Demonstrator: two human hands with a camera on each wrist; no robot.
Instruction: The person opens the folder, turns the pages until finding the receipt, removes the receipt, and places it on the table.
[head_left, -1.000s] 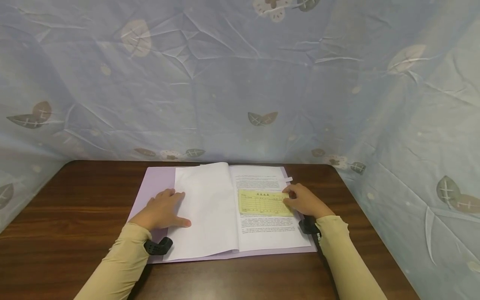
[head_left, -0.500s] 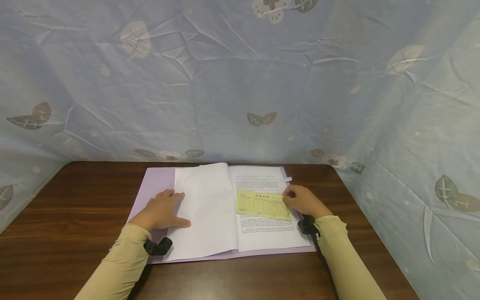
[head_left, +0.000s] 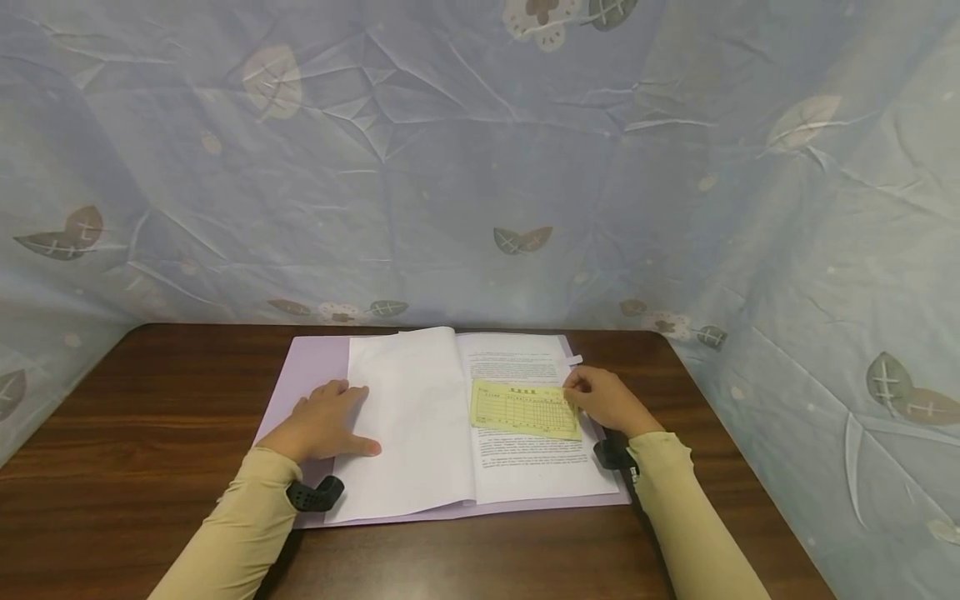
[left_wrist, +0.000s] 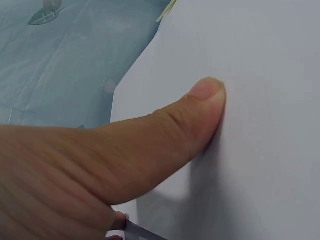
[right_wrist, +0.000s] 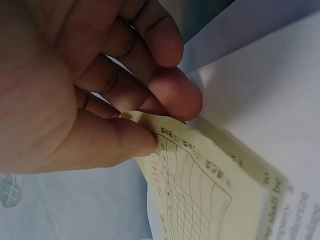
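A lilac folder (head_left: pixel 298 360) lies open, with a blank white sheet (head_left: pixel 416 433) turned to its left side and a printed page (head_left: pixel 536 475) on its right. Across the printed page lies a yellow receipt slip (head_left: pixel 517 410) with a ruled grid, slightly tilted. My right hand (head_left: pixel 606 402) pinches its right end between thumb and fingers; in the right wrist view the slip (right_wrist: pixel 200 165) bends up from the page at that end. My left hand (head_left: pixel 324 423) rests with spread fingers on the left edge of the blank sheet, the thumb (left_wrist: pixel 185 120) lying straight on the paper.
The folder rests on a dark brown wooden table (head_left: pixel 180 417). Behind and to the right hangs a pale blue patterned curtain (head_left: pixel 450 167). A small white tab (head_left: pixel 575 360) sticks out from the folder's right edge.
The yellow slip has shifted slightly left and tilted, its right end drawn a little lower, with my right hand still pinching it. My left hand has stayed in place.
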